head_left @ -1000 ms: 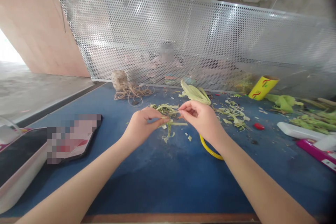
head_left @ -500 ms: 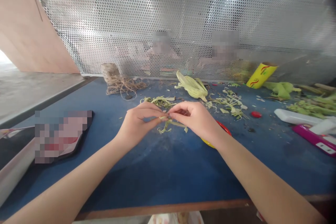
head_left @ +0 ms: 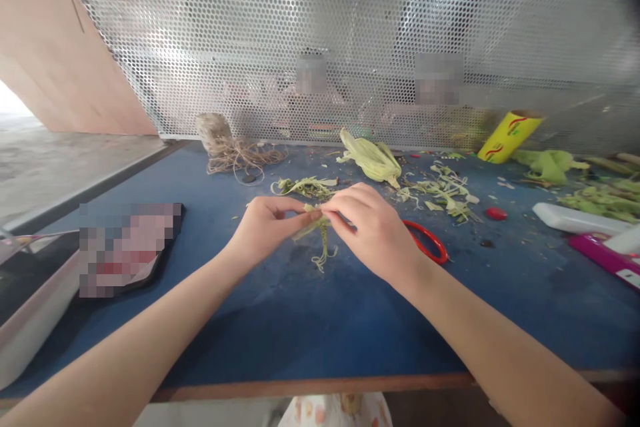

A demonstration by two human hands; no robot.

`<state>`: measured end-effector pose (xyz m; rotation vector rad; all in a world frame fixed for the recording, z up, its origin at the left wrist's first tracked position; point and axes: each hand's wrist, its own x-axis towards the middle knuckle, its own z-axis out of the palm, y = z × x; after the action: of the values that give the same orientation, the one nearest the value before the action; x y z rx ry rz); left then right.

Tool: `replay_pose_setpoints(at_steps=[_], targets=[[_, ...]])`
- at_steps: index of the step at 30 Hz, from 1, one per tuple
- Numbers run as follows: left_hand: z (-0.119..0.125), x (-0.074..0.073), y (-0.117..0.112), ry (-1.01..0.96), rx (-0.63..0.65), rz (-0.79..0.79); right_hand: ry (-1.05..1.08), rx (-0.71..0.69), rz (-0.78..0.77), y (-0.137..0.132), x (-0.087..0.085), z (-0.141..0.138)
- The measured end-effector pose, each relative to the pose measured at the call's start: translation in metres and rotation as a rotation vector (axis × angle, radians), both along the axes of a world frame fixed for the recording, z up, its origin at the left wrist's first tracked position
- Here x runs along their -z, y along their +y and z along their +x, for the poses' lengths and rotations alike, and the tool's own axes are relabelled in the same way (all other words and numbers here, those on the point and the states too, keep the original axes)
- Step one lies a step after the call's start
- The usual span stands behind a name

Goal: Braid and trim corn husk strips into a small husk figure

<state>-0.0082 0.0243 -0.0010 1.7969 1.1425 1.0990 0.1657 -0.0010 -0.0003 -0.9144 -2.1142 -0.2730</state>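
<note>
Husk strand (head_left: 323, 240), pale green and plaited-looking, hangs at the centre of the frame with loose curling ends at its foot; I cannot tell whether those ends touch the blue desk (head_left: 300, 333). Above it, the thumb and forefinger of my left hand (head_left: 263, 221) are pressed narrowly on its upper part. My right hand (head_left: 375, 230) meets them from the right, thumb and forefinger brought close together at the same spot; exactly what they pinch is too small for me to tell.

Just beyond my fingers lies a heap of shreds (head_left: 307, 185), and above that, in the upper centre, a larger pale husk (head_left: 370, 159). More torn strips (head_left: 453, 200) spread right of centre, with a small red piece (head_left: 497, 213) near them. A red loop (head_left: 434, 243) shows beside my right wrist. Toward the upper right a yellow tube (head_left: 509, 137) stands tilted near some green leaves (head_left: 547, 165). Left of centre, tangled twine (head_left: 245, 155) lies against a rough block (head_left: 214, 130). Behind everything, a perforated metal panel (head_left: 280, 27) crosses the top of the frame.
</note>
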Motion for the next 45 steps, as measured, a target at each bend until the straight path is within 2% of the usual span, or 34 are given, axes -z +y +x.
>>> replay_pose_setpoints(at_steps=[7, 11, 16, 25, 32, 40, 45], targets=[[0.004, 0.000, -0.003, -0.215, 0.009, -0.277, -0.130, 0.093, 0.162, -0.008, 0.000, -0.009], [0.004, 0.000, -0.006, -0.282, 0.018, -0.375, -0.181, 0.138, 0.228, -0.010, 0.003, -0.013], [0.005, -0.001, -0.010, -0.306, 0.018, -0.444, -0.213, 0.165, 0.266, -0.013, 0.007, -0.016], [0.011, -0.003, -0.019, -0.370, -0.032, -0.517, -0.282, 0.335, 0.367, -0.023, 0.001, -0.027], [0.011, -0.003, -0.021, -0.406, -0.048, -0.540, -0.237, 0.331, 0.352, -0.021, 0.005, -0.025], [0.006, -0.002, -0.020, -0.399, -0.001, -0.507, 0.036, 0.214, 0.180, -0.017, 0.001, -0.018], [0.008, -0.002, -0.020, -0.380, -0.018, -0.422, 0.286, 0.069, -0.160, -0.010, -0.004, -0.011]])
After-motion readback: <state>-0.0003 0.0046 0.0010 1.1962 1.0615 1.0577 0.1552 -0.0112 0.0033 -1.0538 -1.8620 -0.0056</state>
